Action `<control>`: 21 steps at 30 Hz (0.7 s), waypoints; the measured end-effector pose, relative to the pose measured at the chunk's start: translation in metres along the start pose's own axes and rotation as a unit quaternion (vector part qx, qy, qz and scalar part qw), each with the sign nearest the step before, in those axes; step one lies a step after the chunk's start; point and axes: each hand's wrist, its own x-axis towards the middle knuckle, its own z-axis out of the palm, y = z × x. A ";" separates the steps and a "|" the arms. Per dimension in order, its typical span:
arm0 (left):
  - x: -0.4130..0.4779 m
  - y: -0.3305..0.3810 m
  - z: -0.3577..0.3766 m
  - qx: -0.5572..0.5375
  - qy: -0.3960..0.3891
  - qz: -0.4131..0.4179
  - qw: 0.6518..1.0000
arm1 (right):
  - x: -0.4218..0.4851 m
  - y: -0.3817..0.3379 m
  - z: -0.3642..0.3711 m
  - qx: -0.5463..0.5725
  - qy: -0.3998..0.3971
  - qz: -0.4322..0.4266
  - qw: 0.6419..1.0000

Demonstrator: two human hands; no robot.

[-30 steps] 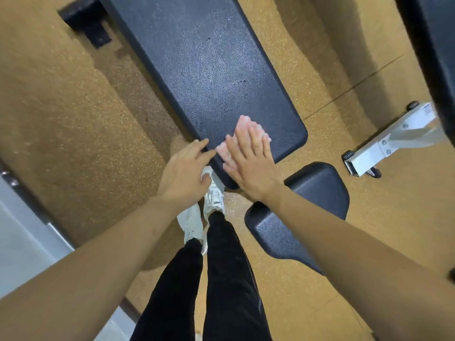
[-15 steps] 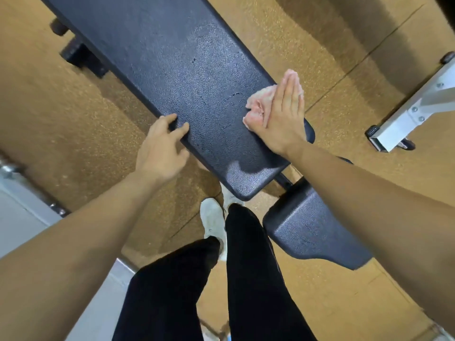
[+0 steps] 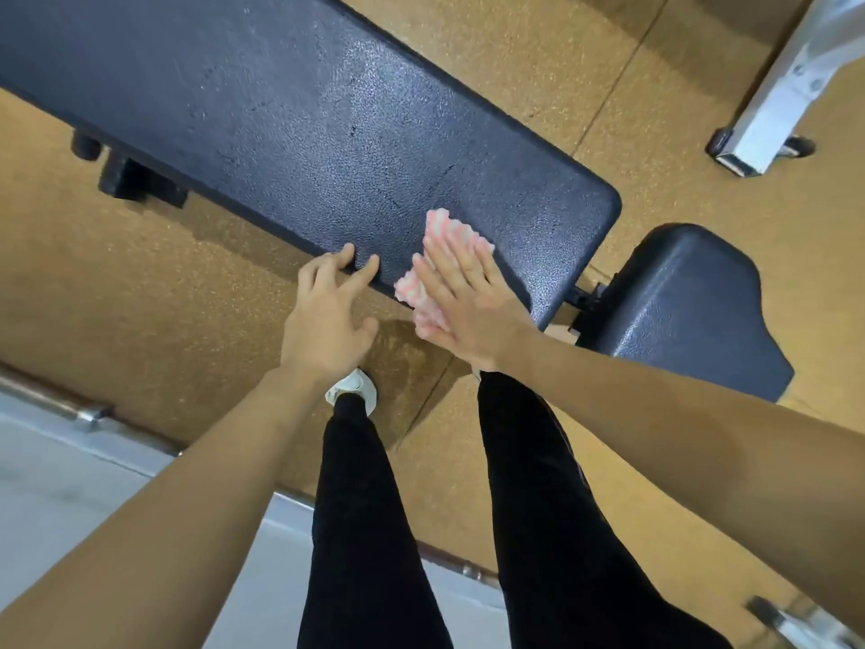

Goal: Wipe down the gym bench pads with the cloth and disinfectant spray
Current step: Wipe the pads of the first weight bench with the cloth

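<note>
A person leans over a gym bench, right hand (image 3: 468,302) laid flat, fingers straight and close together, pressing a pink-and-white cloth (image 3: 451,231) onto the long pad (image 3: 304,110) near its rounded end. Most of the cloth is hidden under the palm; only a fringe shows beyond the fingertips and at the thumb side, where it laps over the pad's near edge. The left hand (image 3: 327,316) holds nothing, its fingers spread, with the fingertips resting on that same edge just beside the cloth.

Two dark textured pads are in view: the long one, cut off at the upper left, and the shorter seat pad (image 3: 688,311), partly covered by the right forearm. A narrow gap separates them, with what appears to be a bracket in shadow. There is one cloth, two bare hands, two legs in black trousers (image 3: 365,508) and a single white shoe (image 3: 353,388); the other foot is hidden behind the right wrist.

Speckled tan floor (image 3: 140,297) lies open on both sides of the bench. A black bench foot (image 3: 135,182) stands under the long pad at left, and a white metal frame (image 3: 767,119) is cropped at the top right. A metal strip (image 3: 89,412) borders grey flooring (image 3: 56,484) at lower left.
</note>
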 end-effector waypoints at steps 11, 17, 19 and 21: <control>0.005 -0.035 -0.031 -0.099 -0.060 0.048 0.992 | 0.125 0.046 -0.066 0.105 0.012 0.209 0.972; 0.011 -0.026 -0.049 -0.179 0.034 -0.023 0.983 | 0.114 0.025 -0.087 0.181 0.060 0.161 0.968; 0.019 -0.017 -0.050 -0.180 0.045 -0.024 0.982 | 0.105 0.028 -0.088 0.229 0.083 0.152 0.958; 0.031 -0.005 -0.047 -0.186 0.054 -0.017 0.981 | 0.100 0.035 -0.089 0.253 0.075 0.153 0.952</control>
